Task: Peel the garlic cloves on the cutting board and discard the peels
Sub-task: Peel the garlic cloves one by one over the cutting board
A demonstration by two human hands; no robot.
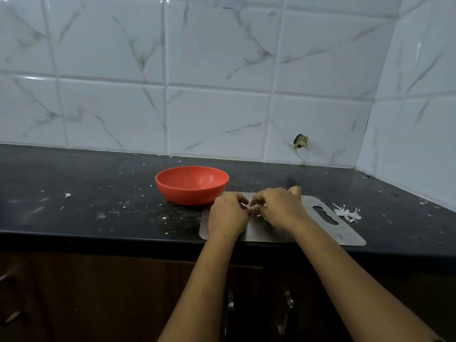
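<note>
Left hand [228, 213] and right hand [278, 208] each hold a fingertip grip on a garlic clove [251, 209] above the cutting board [271, 234], where short, gentle pulls should strip it cleanly.

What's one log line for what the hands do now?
step: peeling | left hand: pinches garlic clove | right hand: pinches same clove | cutting board: under hands | peels: beside board

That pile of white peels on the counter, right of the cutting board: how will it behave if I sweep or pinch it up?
The peels look thin and papery, in loose separate slivers, so they are probably very light and floppy; a push would likely scatter them. The counter is already flecked with bits, so some may get left behind.
</note>
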